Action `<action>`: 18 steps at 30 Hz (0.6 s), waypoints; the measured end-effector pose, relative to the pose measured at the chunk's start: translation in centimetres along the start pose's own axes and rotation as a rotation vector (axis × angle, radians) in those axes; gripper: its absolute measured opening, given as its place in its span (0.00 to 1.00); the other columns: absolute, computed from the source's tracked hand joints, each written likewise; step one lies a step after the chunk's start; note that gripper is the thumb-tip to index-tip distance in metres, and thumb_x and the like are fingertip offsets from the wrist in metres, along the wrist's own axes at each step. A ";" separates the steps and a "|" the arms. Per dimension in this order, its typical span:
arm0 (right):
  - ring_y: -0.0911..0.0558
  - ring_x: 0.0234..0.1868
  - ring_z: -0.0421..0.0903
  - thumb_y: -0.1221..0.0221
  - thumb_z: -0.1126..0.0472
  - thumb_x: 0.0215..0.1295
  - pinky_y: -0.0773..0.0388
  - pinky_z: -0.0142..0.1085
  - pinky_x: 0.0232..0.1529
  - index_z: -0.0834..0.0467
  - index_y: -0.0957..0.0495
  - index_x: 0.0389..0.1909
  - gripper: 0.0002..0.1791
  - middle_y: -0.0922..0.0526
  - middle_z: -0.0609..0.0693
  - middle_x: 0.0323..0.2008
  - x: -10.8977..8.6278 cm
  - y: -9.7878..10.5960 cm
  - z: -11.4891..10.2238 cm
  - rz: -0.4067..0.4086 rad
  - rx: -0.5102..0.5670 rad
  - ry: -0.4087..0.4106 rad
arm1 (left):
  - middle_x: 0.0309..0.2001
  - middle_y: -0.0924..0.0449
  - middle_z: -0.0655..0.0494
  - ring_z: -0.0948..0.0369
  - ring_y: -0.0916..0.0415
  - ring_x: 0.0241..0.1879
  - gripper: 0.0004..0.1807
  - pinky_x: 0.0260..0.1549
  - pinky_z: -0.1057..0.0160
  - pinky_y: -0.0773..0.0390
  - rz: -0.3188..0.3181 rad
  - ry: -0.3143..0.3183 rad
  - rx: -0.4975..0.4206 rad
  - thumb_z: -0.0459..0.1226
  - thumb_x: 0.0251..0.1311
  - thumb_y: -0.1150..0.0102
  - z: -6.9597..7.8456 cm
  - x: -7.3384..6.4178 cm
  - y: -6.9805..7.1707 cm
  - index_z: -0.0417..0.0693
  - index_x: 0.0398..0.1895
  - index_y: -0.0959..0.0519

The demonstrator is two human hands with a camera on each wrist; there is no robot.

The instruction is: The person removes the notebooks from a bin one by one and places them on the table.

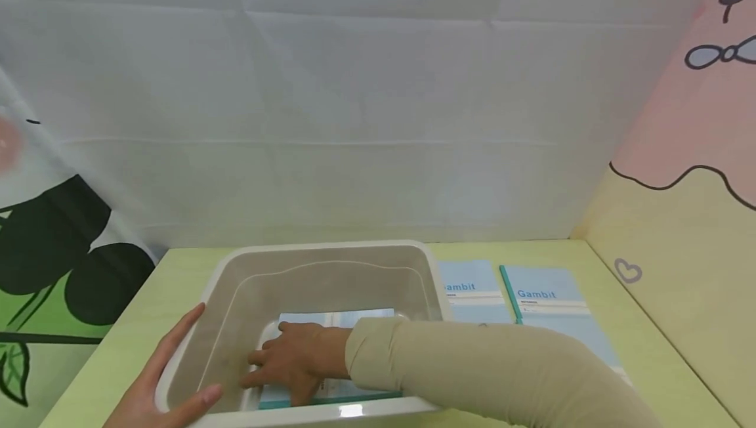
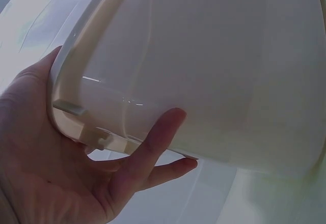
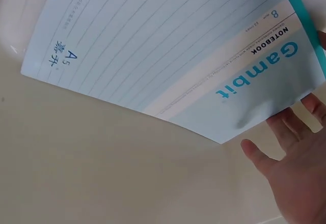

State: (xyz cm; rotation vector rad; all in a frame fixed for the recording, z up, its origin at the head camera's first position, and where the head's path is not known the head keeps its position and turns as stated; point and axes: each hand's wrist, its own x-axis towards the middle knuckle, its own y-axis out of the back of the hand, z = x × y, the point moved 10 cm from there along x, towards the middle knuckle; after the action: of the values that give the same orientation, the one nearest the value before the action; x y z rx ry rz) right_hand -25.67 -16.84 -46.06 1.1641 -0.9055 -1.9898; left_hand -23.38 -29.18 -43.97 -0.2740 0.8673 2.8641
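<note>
A light grey plastic bin (image 1: 327, 290) stands in front of me. My left hand (image 1: 171, 379) holds its near left corner, thumb over the rim. In the left wrist view, fingers of the left hand (image 2: 97, 158) rest along the bin's outer wall (image 2: 214, 71). Inside the bin, my right hand (image 1: 301, 356) reaches over a pale blue notebook (image 1: 354, 318) with a green spine. The fingers are spread, and in the right wrist view the right hand (image 3: 300, 168) is at the edge of the notebook (image 3: 153, 56). Its cover reads "Gambit"; contact under the hand is partly hidden.
Right of the bin, a blue notebook (image 1: 475, 306) and another notebook (image 1: 543, 283) lie on the pale yellow table (image 1: 614, 297), partly hidden by my right sleeve (image 1: 472, 362). A white sheet (image 1: 366, 119) hangs behind; a printed panel (image 1: 679, 218) stands at the right.
</note>
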 end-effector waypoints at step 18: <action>0.35 0.71 0.31 0.61 0.15 0.63 0.40 0.36 0.70 0.23 0.48 0.78 0.43 0.36 0.31 0.71 -0.4 2.9 2.0 0.165 -0.188 -0.045 | 0.59 0.32 0.72 0.71 0.23 0.43 0.53 0.35 0.62 0.16 0.051 -0.091 -0.016 0.44 0.71 0.39 -0.6 0.2 0.3 0.84 0.83 0.65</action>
State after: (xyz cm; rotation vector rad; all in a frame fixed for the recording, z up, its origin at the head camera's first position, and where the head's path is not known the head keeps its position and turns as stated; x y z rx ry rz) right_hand -26.74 -17.63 -42.79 0.9135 -0.7907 -1.9273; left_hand -23.54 -29.80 -44.32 -0.1242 0.8474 2.9051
